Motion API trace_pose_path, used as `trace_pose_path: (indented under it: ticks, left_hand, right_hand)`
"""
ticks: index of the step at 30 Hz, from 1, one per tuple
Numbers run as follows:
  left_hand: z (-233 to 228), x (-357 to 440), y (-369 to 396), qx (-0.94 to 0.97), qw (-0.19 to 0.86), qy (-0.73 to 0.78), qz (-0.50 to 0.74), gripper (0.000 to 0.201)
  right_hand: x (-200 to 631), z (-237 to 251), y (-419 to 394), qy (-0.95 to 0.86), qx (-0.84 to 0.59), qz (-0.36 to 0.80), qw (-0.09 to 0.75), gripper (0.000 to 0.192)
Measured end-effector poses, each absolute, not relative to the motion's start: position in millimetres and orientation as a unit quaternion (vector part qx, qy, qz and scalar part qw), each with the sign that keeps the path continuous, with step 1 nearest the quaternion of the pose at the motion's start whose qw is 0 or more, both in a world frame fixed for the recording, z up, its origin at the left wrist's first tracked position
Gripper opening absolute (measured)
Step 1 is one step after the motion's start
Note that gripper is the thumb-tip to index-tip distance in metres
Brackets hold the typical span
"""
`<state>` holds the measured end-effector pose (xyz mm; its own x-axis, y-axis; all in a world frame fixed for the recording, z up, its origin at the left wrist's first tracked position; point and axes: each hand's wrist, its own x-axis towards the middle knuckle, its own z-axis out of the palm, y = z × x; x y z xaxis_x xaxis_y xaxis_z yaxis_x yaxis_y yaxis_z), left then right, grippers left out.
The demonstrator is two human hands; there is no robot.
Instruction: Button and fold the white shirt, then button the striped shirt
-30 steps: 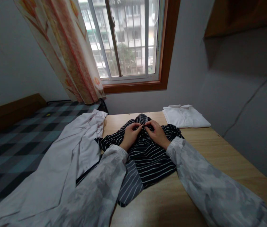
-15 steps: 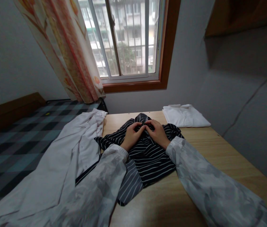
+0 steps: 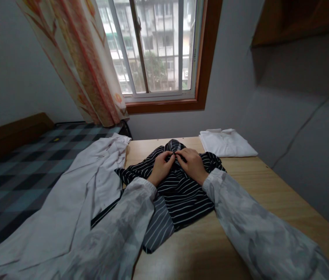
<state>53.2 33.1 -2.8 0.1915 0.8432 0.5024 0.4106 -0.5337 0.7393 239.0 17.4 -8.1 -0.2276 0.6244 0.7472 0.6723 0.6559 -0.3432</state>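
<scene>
A black shirt with white stripes (image 3: 190, 206) lies spread and rumpled on the wooden table (image 3: 257, 202), its collar end toward the window. My left hand (image 3: 161, 168) pinches the shirt near the collar, thumb and forefinger together. Close beside it, my right hand (image 3: 192, 165) pinches the same spot from the other side, and the fingertips of both hands nearly meet. Whether a button sits between them is too small to tell. The greyer inner side of the cloth shows at the lower front. Part of the left sleeve passes behind my left forearm.
A loose white garment (image 3: 62, 206) drapes over the table's left side, next to a bed with a checked cover (image 3: 15, 175). At the back right corner lies a folded white shirt (image 3: 227, 143). Behind the table are a window (image 3: 158, 50) and a patterned curtain (image 3: 85, 66).
My right hand has turned slightly, its fingertips shifting a little left over the collar area. Both hands keep pinching the striped shirt, which lies in about the same place.
</scene>
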Motion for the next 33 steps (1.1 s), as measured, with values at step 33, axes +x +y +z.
trace_pose_path:
  ticks: [33]
  left_hand:
    - [-0.3, 54.7, 26.1, 0.730, 0.136, 0.443, 0.503, 0.012]
  right_hand:
    - [241.2, -13.2, 27.8, -0.726, -0.377, 0.134, 0.559, 0.017]
